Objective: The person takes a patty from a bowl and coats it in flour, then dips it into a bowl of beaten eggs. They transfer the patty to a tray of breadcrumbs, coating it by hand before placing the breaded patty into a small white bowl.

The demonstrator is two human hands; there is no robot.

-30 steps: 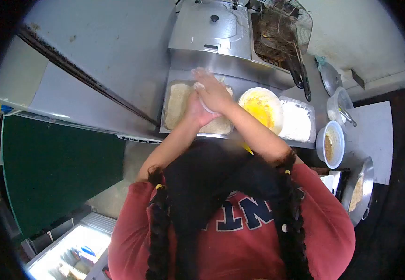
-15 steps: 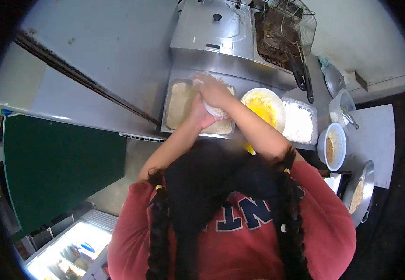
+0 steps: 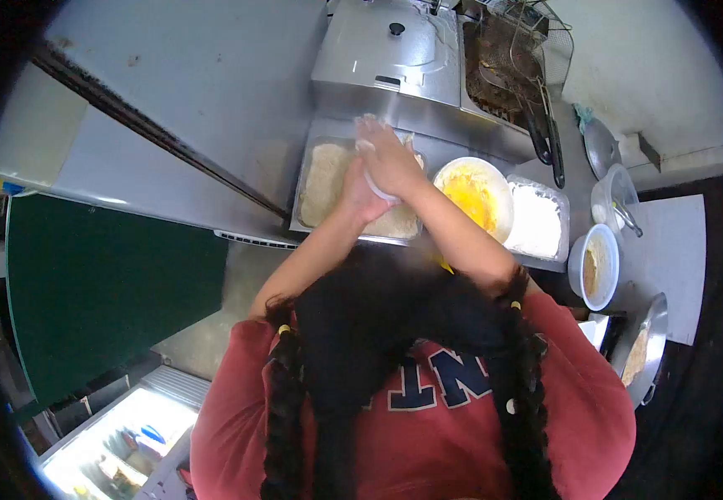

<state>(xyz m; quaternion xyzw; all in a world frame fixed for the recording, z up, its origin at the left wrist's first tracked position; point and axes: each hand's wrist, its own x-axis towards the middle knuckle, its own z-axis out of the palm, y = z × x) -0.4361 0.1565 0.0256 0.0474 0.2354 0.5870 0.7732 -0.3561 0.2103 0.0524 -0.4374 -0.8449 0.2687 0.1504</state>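
White, flat, round-edged piece (image 3: 379, 190) held between two palms, just behind the fingers.
Right hand (image 3: 389, 160) lies over left hand (image 3: 359, 196); its fingers are stretched out, close together, while the left ones are mostly hidden, their state unclear. Beneath the fingers is a rectangular metal tray (image 3: 301, 193) of beige crumbs (image 3: 325, 177); rightward, a round white bowl (image 3: 503, 193) of yellow mixture (image 3: 471, 198).

Left of the steel desk (image 3: 438, 148) are a grey metal panel (image 3: 195, 92), a green board (image 3: 112, 287) and pale floor (image 3: 246, 283); behind it at right, a white wall (image 3: 640, 75).
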